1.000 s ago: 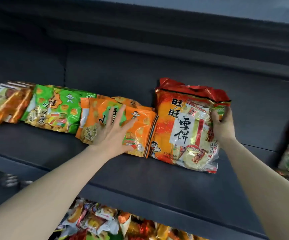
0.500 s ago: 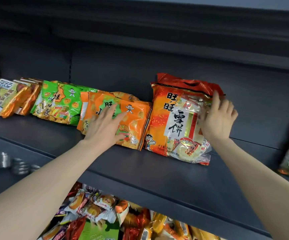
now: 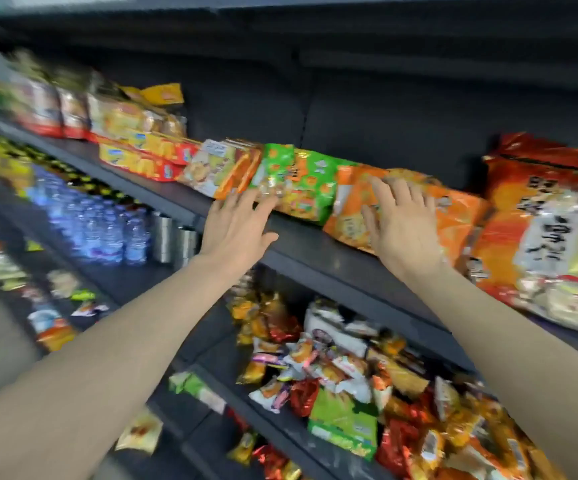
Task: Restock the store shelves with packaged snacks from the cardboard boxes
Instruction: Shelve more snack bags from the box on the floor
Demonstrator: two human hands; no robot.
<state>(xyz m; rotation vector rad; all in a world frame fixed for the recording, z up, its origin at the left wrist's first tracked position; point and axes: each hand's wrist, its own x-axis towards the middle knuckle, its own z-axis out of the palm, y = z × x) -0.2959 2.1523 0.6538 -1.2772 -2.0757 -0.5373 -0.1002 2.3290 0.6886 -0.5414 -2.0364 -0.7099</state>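
**Orange and green packs lined up, shelf part-filled**

Orange pack [image 3: 402,209] lies flat on the shelf [image 3: 315,244], right hand [image 3: 405,233] spread wide on top of it, fingers straight, gripping nothing. Left hand [image 3: 237,226] also wide, fingertips touching the lower edge of the green pack [image 3: 298,188] just beside.

Row so far: biscuit boxes [image 3: 142,154] far left, then a pale-and-orange pack [image 3: 218,168], green, orange, and the big red rice-cracker bag [image 3: 540,230] at the right. Packs overlap and lean; glossy film, soft, likely to slide.

Judgement: this stretch is stocked and being squared up. Bare shelf behind the row suggests room for more. No cardboard boxes in view, so remaining stock cannot be told. Lower shelf [image 3: 280,431] holds a loose heap of small packets. View blurred at left.
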